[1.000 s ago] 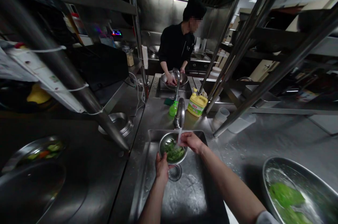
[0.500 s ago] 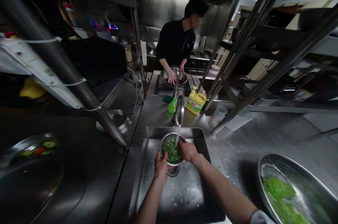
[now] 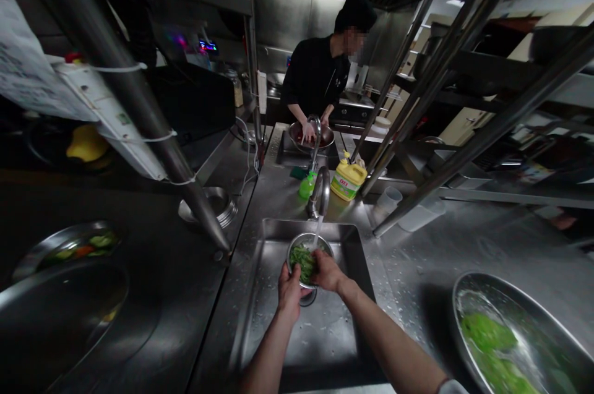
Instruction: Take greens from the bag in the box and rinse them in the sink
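Note:
My left hand (image 3: 290,291) grips the lower left side of a small steel bowl (image 3: 323,244) that sits in the sink. My right hand (image 3: 327,271) reaches over the bowl's right rim, its fingers pressed into wet leafy greens (image 3: 302,261). A thin stream of water falls from a curved steel faucet (image 3: 321,193) into the bowl. Beyond the sink's far edge, a co-worker (image 3: 315,78) has both hands in a steel bowl (image 3: 325,134) with something red in it.
The steel sink (image 3: 306,225) has a drain under the bowl. A large steel bowl of greens (image 3: 510,291) stands on the counter at lower right. Yellow dish soap (image 3: 349,179) and a green bottle (image 3: 306,187) stand behind the faucet. Steel shelf posts rise on both sides.
My right hand has come down from above the bowl's rim into the greens. My left hand sits closer against the bowl. The whole view has shifted slightly as my head moved.

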Demonstrator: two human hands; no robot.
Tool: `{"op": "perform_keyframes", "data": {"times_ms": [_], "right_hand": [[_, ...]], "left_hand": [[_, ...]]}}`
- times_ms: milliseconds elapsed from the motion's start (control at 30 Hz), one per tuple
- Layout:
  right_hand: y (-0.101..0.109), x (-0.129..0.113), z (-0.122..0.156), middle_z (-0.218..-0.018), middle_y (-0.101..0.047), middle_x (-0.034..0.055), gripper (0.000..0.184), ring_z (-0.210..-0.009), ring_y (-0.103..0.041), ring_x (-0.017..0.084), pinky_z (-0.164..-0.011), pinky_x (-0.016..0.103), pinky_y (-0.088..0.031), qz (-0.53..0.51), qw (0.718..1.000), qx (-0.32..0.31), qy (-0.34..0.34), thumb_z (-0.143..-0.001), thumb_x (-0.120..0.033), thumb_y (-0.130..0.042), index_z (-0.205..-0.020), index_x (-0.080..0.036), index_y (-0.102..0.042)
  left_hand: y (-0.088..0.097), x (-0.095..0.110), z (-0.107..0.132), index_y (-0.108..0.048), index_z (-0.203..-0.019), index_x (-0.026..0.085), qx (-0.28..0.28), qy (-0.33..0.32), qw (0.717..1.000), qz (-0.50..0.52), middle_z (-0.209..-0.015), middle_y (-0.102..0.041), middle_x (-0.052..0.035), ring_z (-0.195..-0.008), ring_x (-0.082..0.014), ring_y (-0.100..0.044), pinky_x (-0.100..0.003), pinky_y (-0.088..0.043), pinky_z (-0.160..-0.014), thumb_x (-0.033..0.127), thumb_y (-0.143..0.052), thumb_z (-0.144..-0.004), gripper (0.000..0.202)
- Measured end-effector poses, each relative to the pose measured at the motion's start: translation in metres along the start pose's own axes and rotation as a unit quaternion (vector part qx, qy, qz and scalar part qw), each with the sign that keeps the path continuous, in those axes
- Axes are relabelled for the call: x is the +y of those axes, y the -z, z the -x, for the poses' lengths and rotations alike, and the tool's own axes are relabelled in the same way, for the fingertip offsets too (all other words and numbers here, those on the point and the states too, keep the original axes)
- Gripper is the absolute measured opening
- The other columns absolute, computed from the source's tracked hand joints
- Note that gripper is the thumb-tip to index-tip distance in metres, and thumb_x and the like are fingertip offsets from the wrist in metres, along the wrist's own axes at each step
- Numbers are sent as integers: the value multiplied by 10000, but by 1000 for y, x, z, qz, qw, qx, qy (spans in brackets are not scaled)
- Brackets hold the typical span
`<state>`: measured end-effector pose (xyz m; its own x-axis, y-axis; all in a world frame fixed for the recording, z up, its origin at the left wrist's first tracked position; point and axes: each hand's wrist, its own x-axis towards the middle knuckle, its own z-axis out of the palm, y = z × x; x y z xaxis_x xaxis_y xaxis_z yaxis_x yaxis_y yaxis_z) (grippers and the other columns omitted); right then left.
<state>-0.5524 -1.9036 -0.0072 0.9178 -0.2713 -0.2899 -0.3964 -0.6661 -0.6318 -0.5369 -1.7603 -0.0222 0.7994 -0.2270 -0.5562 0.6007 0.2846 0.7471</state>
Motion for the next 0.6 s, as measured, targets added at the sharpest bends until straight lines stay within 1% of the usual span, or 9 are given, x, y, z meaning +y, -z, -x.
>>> {"op": "perform_keyframes", "data": {"times_ms": [67,133,200,267,367,433,500,567,600], "right_hand": [[-7,2,3,-1126,-602,80,572,-971,-588,191,-891,290,-474,-30,999,29,10,-592,-11,-694,-1134,-161,-588],[-7,4,3,-1003,-611,32,428,-879,-582,166,-819,267,-475,-63,997,44,13,-618,-36,-661,-1018,-177,-607],[-1,5,1,-842,-590,-12,294,-767,-559,150,-720,252,-466,-92,995,47,13,-647,-98,-673,-921,-181,-606],[11,4,-1,-735,-550,-37,210,-689,-527,143,-656,249,-443,-106,993,51,20,-672,-145,-680,-867,-180,-609],[37,-5,4,-770,-566,-24,166,-705,-522,137,-705,262,-433,-90,992,66,63,-658,-110,-668,-807,-180,-643],[56,-16,12,-833,-578,-6,188,-759,-534,141,-762,272,-428,-69,989,82,101,-650,-62,-634,-791,-183,-663],[72,-28,22,-873,-572,6,226,-803,-542,148,-787,273,-425,-51,985,101,131,-655,-35,-596,-807,-188,-663],[80,-37,31,-899,-570,11,242,-833,-549,153,-791,266,-432,-40,980,120,151,-675,-39,-584,-844,-197,-655],[81,-40,34,-915,-574,12,231,-843,-554,154,-791,263,-440,-36,979,128,156,-698,-57,-590,-868,-202,-652]], "left_hand": [[-1,-2,2,-558,-1259,235,-9,7,1000,0,-1228,-721,-133,-922,-247,-755,-324,-630,-633,337,-612,-946,333],[-1,-2,4,-564,-1260,239,-15,14,1000,3,-1248,-712,-134,-951,-251,-752,-331,-635,-643,345,-620,-945,337],[1,-1,6,-571,-1268,241,-13,19,1000,6,-1249,-712,-139,-954,-254,-751,-341,-639,-654,354,-642,-933,361],[4,-1,6,-583,-1271,244,-14,21,1000,4,-1242,-715,-140,-957,-255,-747,-345,-639,-662,365,-659,-923,376],[8,-4,4,-603,-1254,249,-14,24,1000,-2,-1225,-719,-131,-960,-246,-740,-338,-635,-678,366,-680,-909,373],[11,-9,2,-613,-1239,255,-9,31,999,-2,-1222,-719,-125,-957,-242,-737,-342,-633,-682,372,-705,-892,377],[13,-14,-1,-617,-1231,266,-5,39,999,5,-1231,-716,-120,-958,-243,-737,-347,-632,-676,395,-735,-870,401],[14,-18,-3,-611,-1240,273,-2,46,999,13,-1246,-710,-118,-959,-241,-737,-340,-629,-665,420,-758,-852,441],[14,-19,-4,-603,-1246,269,1,49,999,16,-1251,-707,-122,-949,-237,-737,-334,-627,-658,427,-766,-846,460]]}}
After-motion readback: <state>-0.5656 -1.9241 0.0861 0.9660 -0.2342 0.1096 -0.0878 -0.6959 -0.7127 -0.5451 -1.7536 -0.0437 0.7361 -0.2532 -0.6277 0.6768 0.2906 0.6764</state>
